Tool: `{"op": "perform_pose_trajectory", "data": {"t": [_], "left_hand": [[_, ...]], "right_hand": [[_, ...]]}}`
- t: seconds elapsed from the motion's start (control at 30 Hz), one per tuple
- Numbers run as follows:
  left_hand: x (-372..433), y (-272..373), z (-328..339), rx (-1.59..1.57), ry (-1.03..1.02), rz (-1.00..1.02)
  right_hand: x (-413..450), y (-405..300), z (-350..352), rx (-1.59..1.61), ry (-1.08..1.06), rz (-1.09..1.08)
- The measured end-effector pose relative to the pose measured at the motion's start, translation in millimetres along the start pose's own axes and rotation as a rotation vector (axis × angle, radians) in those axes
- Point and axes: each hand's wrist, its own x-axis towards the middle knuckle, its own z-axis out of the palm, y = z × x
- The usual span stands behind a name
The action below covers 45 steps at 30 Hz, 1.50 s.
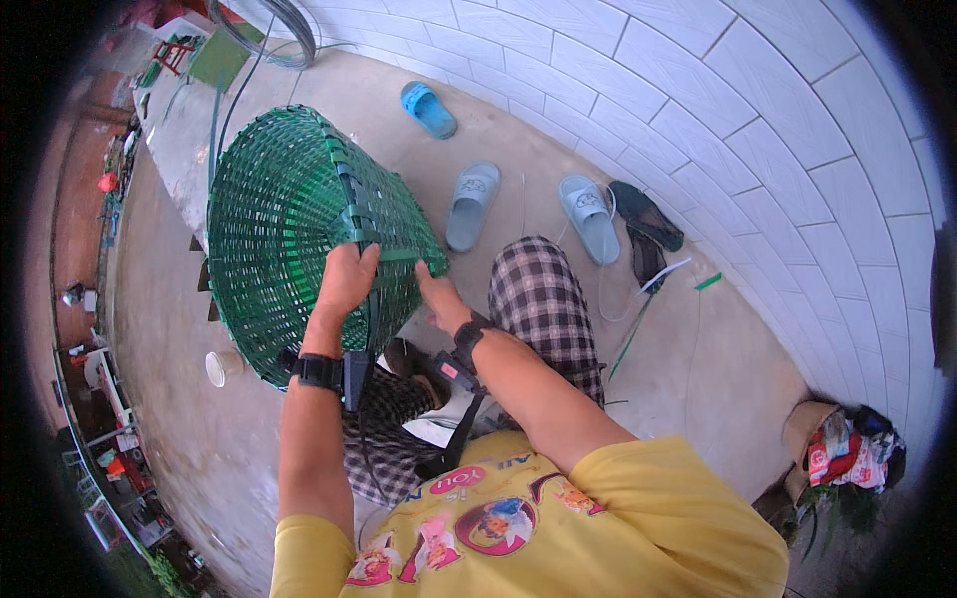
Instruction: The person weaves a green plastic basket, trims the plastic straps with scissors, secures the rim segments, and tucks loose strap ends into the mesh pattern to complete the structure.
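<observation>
A large green woven basket (273,247) of plastic strapping lies tilted before me, its open mouth turned to the left. My left hand (349,280) grips the basket's rim, with fingers inside the mouth and thumb on the outer edge. Just outside the wall, my right hand (439,295) pinches the end of a green strap (400,255) that runs across from the rim near my left thumb. Part of the basket's lower side is hidden behind my left forearm and its strapped device.
Pale blue slides (474,205) and a blue slipper (428,110) rest on the concrete beyond the basket. Black shoes (647,217) lie by the tiled wall (673,112). A white tub (223,368) is at left; coiled strapping (295,30) stands at the back. A cardboard box (806,441) holds mixed items.
</observation>
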Motion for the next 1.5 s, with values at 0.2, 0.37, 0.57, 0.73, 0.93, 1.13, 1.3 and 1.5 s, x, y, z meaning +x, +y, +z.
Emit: {"op": "perform_pose_trajectory", "data": {"t": [0.2,0.37,0.57,0.73,0.93,1.13,1.3,1.5], "left_hand": [[-36.0,-9.8,-49.1,-0.242,0.128,-0.087],[-62.0,13.3,-64.2,-0.570,0.429,-0.178],[-85.0,-19.0,8.3,-1.025,0.577,-0.357],[-118.4,2.6,48.6,-1.432,0.458,-0.525],[-147.3,-25.4,76.6,-1.577,0.407,-0.607],[-159.1,-34.2,65.5,-1.436,0.338,-0.559],[-192.4,-44.2,65.5,-1.434,0.215,-0.574],[-201.0,-18.7,64.8,-1.352,0.339,-0.631]], "right_hand": [[-13.4,-11.4,1.0,0.122,-0.079,-0.218],[-23.4,-69.2,-15.0,-0.038,0.141,-0.717],[-57.7,-127.8,-34.5,-0.189,0.182,-0.987],[-57.3,-111.1,-46.4,-0.486,0.278,-1.146],[-105.3,-97.0,-28.8,-0.643,0.009,-1.131],[-124.8,-73.9,-2.5,-0.769,-0.210,-1.152],[-136.7,-64.0,1.5,-1.040,-0.273,-1.095],[-136.0,-58.3,13.3,-1.139,-0.358,-1.383]]}}
